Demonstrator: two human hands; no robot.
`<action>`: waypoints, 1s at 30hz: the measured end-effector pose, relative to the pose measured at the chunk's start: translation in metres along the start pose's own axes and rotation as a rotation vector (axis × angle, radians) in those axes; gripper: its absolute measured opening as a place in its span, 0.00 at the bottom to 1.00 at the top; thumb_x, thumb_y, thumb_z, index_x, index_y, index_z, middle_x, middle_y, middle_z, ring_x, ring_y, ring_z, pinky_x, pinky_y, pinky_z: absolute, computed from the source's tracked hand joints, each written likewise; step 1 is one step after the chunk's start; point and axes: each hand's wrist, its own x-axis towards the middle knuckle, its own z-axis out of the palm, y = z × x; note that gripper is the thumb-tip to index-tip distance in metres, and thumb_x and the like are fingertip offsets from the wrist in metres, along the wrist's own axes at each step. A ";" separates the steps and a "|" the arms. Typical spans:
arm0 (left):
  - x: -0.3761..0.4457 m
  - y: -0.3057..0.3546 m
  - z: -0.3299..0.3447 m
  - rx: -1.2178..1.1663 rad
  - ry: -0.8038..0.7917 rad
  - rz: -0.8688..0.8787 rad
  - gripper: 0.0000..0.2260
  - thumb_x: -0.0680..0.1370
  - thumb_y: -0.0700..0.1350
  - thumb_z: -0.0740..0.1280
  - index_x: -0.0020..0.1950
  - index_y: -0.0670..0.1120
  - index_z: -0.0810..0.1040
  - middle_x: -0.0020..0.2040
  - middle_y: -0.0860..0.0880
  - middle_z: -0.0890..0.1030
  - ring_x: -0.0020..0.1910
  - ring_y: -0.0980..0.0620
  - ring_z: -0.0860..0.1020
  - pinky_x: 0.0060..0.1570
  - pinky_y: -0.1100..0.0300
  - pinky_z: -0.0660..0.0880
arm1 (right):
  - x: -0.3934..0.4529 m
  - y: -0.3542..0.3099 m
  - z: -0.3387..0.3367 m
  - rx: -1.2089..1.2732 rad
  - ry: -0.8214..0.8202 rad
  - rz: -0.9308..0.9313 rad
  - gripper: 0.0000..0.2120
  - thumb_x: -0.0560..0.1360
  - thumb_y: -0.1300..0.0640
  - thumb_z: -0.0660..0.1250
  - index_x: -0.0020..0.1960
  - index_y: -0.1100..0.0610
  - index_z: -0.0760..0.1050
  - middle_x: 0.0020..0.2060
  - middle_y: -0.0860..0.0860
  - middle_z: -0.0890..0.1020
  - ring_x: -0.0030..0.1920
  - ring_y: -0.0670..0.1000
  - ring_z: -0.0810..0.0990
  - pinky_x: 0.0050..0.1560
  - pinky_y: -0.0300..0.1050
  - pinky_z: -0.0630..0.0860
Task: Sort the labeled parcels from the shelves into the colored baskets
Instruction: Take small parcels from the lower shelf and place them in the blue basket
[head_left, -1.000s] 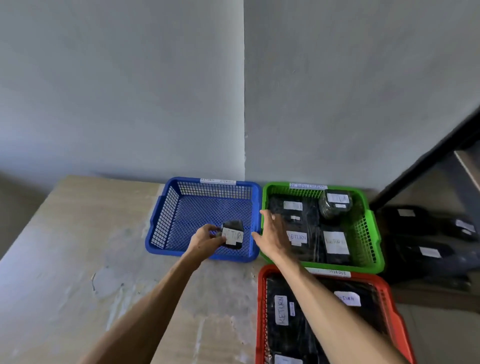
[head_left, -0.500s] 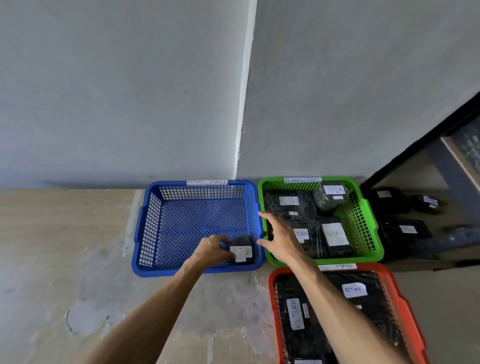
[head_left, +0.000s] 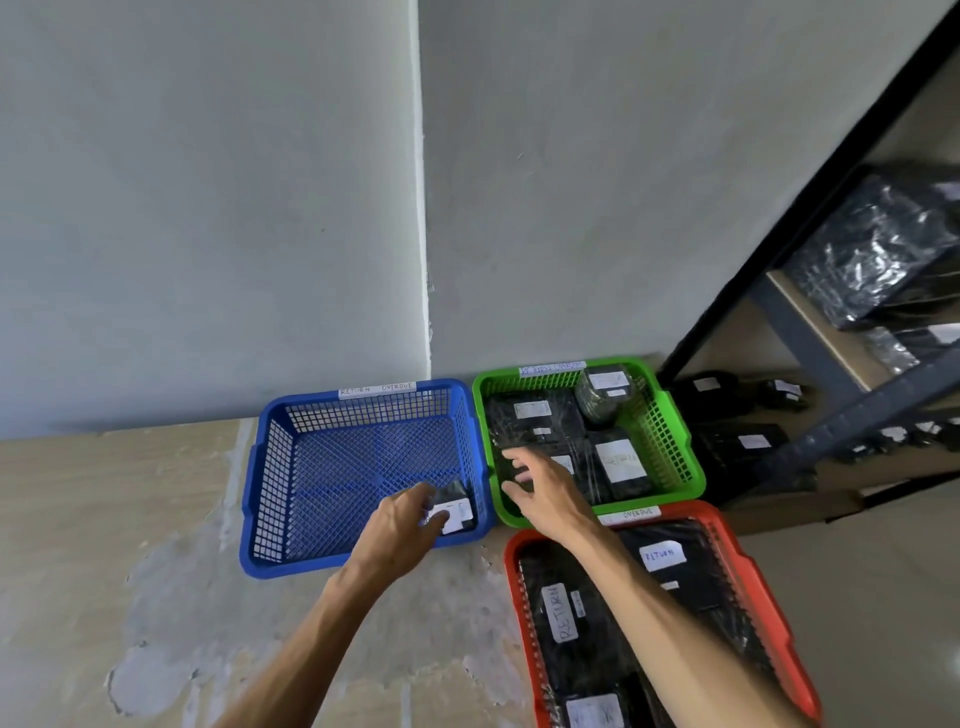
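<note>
A small black parcel (head_left: 453, 510) with a white label lies in the near right corner of the blue basket (head_left: 332, 467), at about five o'clock on its floor, close against the right wall. The left hand (head_left: 402, 525) reaches in over the near rim, its fingers curled on the parcel's left edge; whether it has let go I cannot tell. This parcel is the only thing in the blue basket, which bears a strip reading "RETURN OVERDUE" on its far rim.

The right hand (head_left: 540, 488) hovers spread and relaxed, holding nothing, over the near left corner of the green basket (head_left: 675, 441), just beside the blue one at three o'clock. The green basket already holds several black parcels, some labelled "RETURN". The red basket (head_left: 753, 587), at six o'clock from the green one, is also well filled with labelled parcels.

On the shelves (head_left: 810, 457) at three o'clock more black parcels (head_left: 737, 441) wait on the lower level and a larger wrapped bundle (head_left: 872, 249) sits above. So the sorting looks well under way but not finished: the shelf stock is left to clear.
</note>
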 end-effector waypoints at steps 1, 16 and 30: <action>-0.003 0.012 -0.001 -0.003 0.032 0.047 0.13 0.79 0.49 0.69 0.61 0.44 0.78 0.53 0.48 0.83 0.51 0.49 0.82 0.51 0.52 0.79 | -0.008 0.004 -0.006 -0.007 0.026 -0.018 0.21 0.79 0.55 0.70 0.71 0.51 0.72 0.62 0.51 0.79 0.56 0.47 0.80 0.59 0.47 0.79; -0.034 0.299 0.125 -0.064 0.039 0.373 0.10 0.76 0.47 0.67 0.54 0.47 0.84 0.48 0.49 0.87 0.49 0.50 0.85 0.50 0.55 0.80 | -0.183 0.194 -0.186 0.007 0.360 -0.063 0.13 0.79 0.54 0.67 0.62 0.56 0.78 0.55 0.53 0.81 0.56 0.53 0.82 0.59 0.50 0.77; 0.006 0.535 0.297 -0.135 -0.151 0.421 0.08 0.78 0.44 0.68 0.54 0.49 0.84 0.46 0.54 0.85 0.46 0.60 0.83 0.51 0.65 0.79 | -0.238 0.392 -0.360 0.052 0.494 0.120 0.10 0.79 0.56 0.68 0.60 0.56 0.78 0.53 0.49 0.84 0.52 0.48 0.82 0.54 0.46 0.80</action>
